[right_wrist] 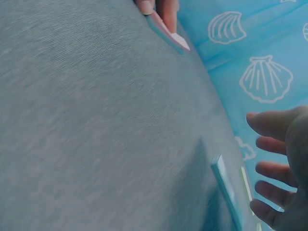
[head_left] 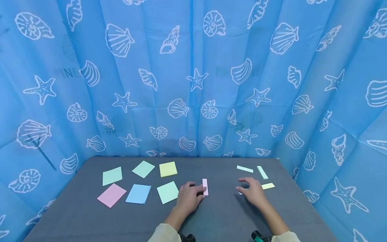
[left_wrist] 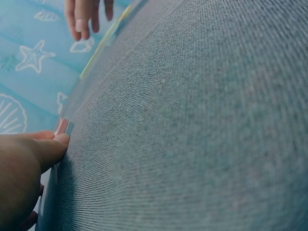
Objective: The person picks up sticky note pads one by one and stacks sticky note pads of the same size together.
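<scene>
My left hand (head_left: 188,197) pinches a narrow pink sticky-note pad (head_left: 205,184) between thumb and fingers, near the middle of the grey table. A bluish layer shows under the pink one in the right wrist view, where the pink pad (right_wrist: 166,32) looks slightly bent. My right hand (head_left: 254,192) hovers with parted, slightly bent fingers and holds nothing. Below it lies a narrow blue pad (right_wrist: 224,185), mostly hidden by the hand in the head view. A narrow yellow pad (head_left: 268,186) lies just right of that hand.
Two narrow pale green pads, one (head_left: 245,169) and another (head_left: 262,172), lie behind my right hand. At left are square pads: pink (head_left: 111,195), blue (head_left: 138,194), yellow (head_left: 168,169) and several pale green (head_left: 167,192). A blue shell-patterned curtain (head_left: 193,101) borders the table.
</scene>
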A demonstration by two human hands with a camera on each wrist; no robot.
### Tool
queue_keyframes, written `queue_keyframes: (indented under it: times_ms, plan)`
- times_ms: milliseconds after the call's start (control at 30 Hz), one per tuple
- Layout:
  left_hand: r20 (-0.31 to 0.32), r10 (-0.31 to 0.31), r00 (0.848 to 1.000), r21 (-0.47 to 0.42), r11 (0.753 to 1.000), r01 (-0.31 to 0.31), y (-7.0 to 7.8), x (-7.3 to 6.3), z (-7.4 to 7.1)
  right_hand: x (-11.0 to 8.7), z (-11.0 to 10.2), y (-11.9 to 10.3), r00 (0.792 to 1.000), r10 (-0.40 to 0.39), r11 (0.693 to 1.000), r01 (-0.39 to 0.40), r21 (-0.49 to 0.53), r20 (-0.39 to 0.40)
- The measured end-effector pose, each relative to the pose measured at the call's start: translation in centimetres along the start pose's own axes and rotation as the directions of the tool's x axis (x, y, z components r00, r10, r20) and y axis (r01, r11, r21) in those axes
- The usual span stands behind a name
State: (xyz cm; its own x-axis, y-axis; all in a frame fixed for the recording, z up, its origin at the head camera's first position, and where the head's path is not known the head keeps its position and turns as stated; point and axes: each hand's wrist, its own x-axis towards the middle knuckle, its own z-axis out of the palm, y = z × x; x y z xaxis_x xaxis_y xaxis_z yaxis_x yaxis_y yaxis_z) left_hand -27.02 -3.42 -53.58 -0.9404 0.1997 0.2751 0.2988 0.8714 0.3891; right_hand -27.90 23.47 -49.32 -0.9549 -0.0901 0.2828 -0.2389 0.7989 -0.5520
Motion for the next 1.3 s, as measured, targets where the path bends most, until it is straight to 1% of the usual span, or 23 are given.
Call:
queue_keyframes:
  times_ms: [133,300,433,600,733,833,1067,1300]
  plan:
    - [-0.003,0.004,1.0,0.0,1.0,-0.004,0.1,-0.1,-0.2,-0.9,-0.2,0.5,0.998,0.023,0.999,-0.025,-0.038,-0.052]
    - [0.001,0.014,1.0,-0.006,1.0,-0.014,0.2,-0.1,-0.3,-2.0,-0.7,0.9,0.993,0.096,0.989,-0.103,-0.101,-0.074]
    - [0.004,0.008,1.0,-0.002,1.0,-0.008,0.2,-0.1,-0.1,-2.6,-0.8,1.3,0.984,0.164,0.971,-0.173,-0.163,-0.065]
    - [0.009,0.012,1.0,0.005,1.0,-0.012,0.2,-0.1,0.0,-3.2,-0.9,1.4,0.966,0.255,0.94,-0.257,-0.222,-0.039]
    - [0.013,0.013,1.0,0.006,1.0,-0.013,0.1,0.0,0.0,-3.3,-0.8,1.4,0.956,0.293,0.929,-0.287,-0.233,-0.011]
    - [0.015,0.009,1.0,0.002,1.0,-0.009,0.1,0.0,-0.1,-3.4,-0.8,1.4,0.956,0.292,0.933,-0.287,-0.219,-0.011]
    - [0.011,0.013,1.0,0.004,1.0,-0.013,0.2,0.0,-0.1,-3.4,-0.6,1.4,0.972,0.235,0.95,-0.236,-0.205,-0.028]
    - [-0.006,0.004,1.0,-0.014,1.0,-0.004,0.1,-0.1,0.0,-2.7,0.0,1.2,0.974,0.225,0.945,-0.222,-0.241,-0.013]
